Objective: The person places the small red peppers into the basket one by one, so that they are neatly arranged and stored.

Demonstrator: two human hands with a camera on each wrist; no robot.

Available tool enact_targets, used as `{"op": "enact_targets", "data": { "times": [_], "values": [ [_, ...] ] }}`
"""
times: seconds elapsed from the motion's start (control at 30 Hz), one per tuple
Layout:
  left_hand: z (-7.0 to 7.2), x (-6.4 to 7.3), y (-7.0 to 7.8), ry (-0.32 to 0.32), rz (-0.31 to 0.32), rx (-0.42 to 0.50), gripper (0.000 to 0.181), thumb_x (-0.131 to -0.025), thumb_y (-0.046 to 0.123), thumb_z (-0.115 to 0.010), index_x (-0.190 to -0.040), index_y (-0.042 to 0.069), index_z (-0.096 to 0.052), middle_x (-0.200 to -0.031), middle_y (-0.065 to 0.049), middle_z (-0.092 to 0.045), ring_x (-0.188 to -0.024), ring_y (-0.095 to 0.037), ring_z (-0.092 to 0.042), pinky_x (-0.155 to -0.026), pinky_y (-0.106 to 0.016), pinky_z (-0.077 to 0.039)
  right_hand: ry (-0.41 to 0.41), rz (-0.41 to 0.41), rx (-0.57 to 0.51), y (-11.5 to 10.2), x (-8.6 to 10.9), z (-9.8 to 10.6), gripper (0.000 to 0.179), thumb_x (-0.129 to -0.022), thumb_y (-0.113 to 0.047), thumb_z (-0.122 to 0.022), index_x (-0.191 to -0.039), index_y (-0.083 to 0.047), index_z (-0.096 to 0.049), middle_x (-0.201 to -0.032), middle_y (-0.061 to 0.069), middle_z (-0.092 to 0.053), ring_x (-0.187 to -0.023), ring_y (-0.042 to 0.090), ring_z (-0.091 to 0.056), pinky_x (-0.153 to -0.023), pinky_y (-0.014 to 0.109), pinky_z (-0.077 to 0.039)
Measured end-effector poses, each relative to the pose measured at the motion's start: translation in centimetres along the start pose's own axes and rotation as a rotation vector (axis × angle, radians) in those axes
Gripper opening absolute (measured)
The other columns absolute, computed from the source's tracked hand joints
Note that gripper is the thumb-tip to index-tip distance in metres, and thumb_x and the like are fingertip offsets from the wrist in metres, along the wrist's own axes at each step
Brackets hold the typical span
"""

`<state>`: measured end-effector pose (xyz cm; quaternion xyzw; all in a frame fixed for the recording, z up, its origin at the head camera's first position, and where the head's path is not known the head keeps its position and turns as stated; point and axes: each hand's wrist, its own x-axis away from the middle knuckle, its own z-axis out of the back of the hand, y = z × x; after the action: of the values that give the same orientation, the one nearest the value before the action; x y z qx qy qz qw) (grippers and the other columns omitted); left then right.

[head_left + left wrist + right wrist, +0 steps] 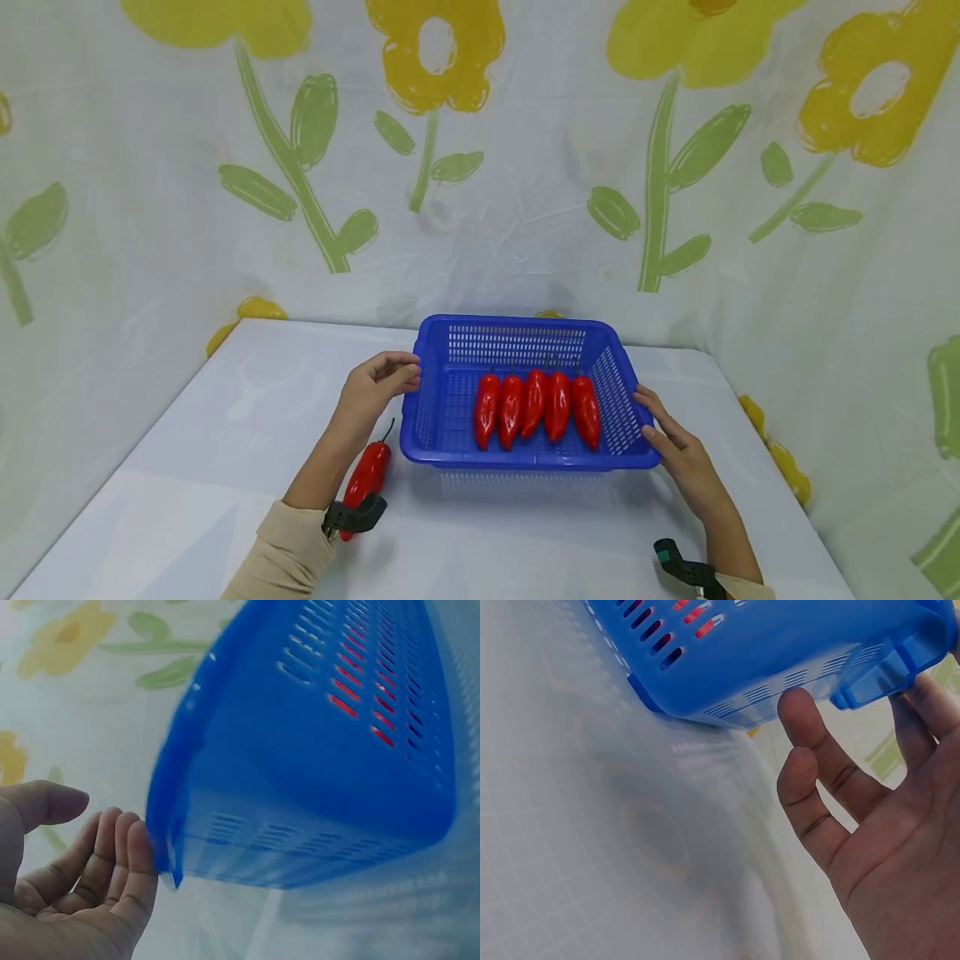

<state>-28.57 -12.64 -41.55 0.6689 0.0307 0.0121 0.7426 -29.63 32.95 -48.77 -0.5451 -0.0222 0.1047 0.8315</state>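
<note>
A blue plastic basket (525, 461) with slotted walls sits in front of me on the table. Several red peppers (557, 406) lie side by side inside it. At the basket's left side, my left hand (371, 385) touches the rim with its fingertips; in the left wrist view its thumb (56, 802) stands apart from the rim. My right hand (686, 462) holds the rim near the right front corner, while two of its fingers (799, 720) hang free below the rim. Another red pepper (367, 473) with a dark stem lies outside the basket, partly hidden by my left wrist.
The white table (187, 433) meets a hanging cloth (517, 250) printed with yellow flowers at the back and sides. A black strap device (352, 514) sits on my left wrist and another (686, 569) on my right.
</note>
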Motion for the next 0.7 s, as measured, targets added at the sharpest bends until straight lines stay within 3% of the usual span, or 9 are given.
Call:
{"op": "enact_targets", "data": {
  "times": [0.2, 0.3, 0.43, 0.7],
  "values": [
    [0.6, 1.1, -1.3, 0.064, -0.003, 0.009, 0.041, -0.099, 0.032, -0.064, -0.127, 0.002, -0.061, -0.119, -0.018, -0.066, -0.104, -0.027, -0.068, -0.1, -0.038, -0.051, 0.009, -0.002, 0.003, 0.1, 0.1, -0.1, 0.053, -0.105, -0.035, -0.05, -0.156, -0.031, -0.035, -0.166, -0.003, -0.018, -0.146, 0.049, -0.019, -0.097, 0.06, -0.042],
    [0.9, 1.5, -2.3, 0.105, -0.008, -0.029, 0.04, -0.099, 0.032, -0.065, -0.126, 0.004, -0.062, -0.117, -0.016, -0.068, -0.104, -0.027, -0.068, -0.1, -0.04, -0.05, 0.013, -0.006, 0.007, 0.1, 0.1, -0.1, 0.053, -0.105, -0.036, -0.049, -0.156, -0.032, -0.035, -0.166, -0.004, -0.018, -0.145, 0.05, -0.021, -0.097, 0.06, -0.043],
    [1.3, 2.4, -4.1, 0.155, 0.031, -0.086, 0.034, -0.099, 0.03, -0.065, -0.124, 0.007, -0.063, -0.116, -0.013, -0.069, -0.105, -0.029, -0.068, -0.1, -0.039, -0.051, 0.006, -0.004, 0.007, 0.3, 0.1, 0.0, 0.053, -0.105, -0.036, -0.049, -0.156, -0.032, -0.034, -0.166, -0.004, -0.018, -0.145, 0.049, -0.02, -0.097, 0.06, -0.042],
    [1.8, 3.7, -6.0, 0.175, 0.062, -0.094, 0.039, -0.098, 0.033, -0.066, -0.126, 0.007, -0.063, -0.118, -0.018, -0.067, -0.105, -0.031, -0.067, -0.101, -0.043, -0.05, 0.008, -0.002, 0.023, 0.0, 0.1, 0.1, 0.053, -0.105, -0.036, -0.048, -0.156, -0.032, -0.034, -0.166, -0.005, -0.019, -0.145, 0.05, -0.022, -0.097, 0.06, -0.043]
  ]
}}
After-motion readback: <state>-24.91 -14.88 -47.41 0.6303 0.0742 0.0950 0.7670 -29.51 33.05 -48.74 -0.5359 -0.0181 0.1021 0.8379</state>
